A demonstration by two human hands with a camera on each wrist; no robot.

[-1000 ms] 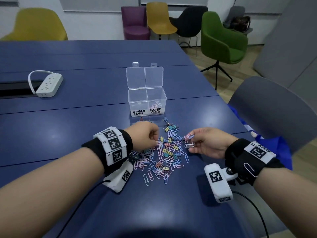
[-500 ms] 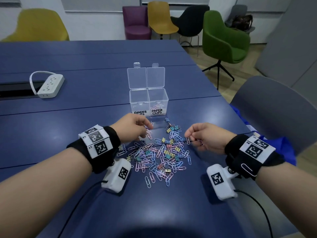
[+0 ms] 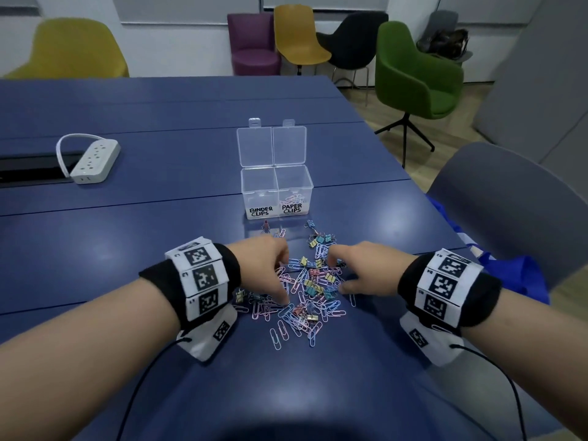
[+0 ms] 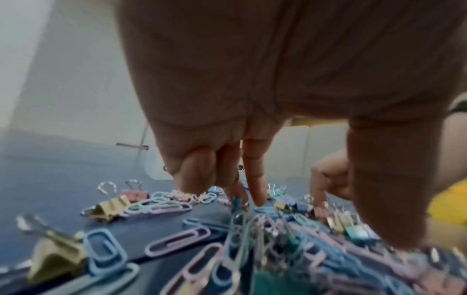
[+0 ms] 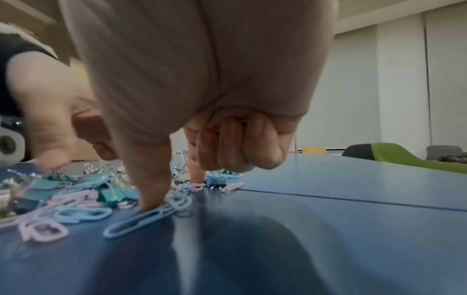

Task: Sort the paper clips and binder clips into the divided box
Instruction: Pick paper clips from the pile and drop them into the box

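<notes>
Paper clips [image 3: 288,316] and binder clips [image 3: 313,286]: one mixed heap, pastel pink, blue, yellow and teal, on the blue table [image 3: 95,249], near side of the divided box [image 3: 276,194], between the two hands. A few strays lie toward the box, among them one small clip [image 3: 265,226] just in front of it.

Divided box: clear plastic, two compartments side by side, both hinged lids [image 3: 272,147] standing open at the far side. Left compartment labelled BINDER CLIPS; contents cannot be made out. Right compartment labelled PAPER CLIPS; several pink and blue paper clips lie inside.

Left hand [image 3: 265,265]: over the left part of the heap, palm down. Thumb and forefinger reach down to the clips, outer fingers curled; the left wrist view is blurred, so whether anything is pinched cannot be told.

Right hand [image 3: 366,268]: at the right edge of the heap. Thumb tip pressed on a blue paper clip [image 5: 141,221] lying flat on the table; forefinger tip down among the clips farther off; other fingers curled into the palm. No clip is seen lifted.

Other items: white power strip [image 3: 95,160], far left on the table. Chairs along the far wall, yellow [image 3: 76,49], purple [image 3: 254,43], green [image 3: 416,71]. Grey chair [image 3: 509,198] at the right edge of the table.
</notes>
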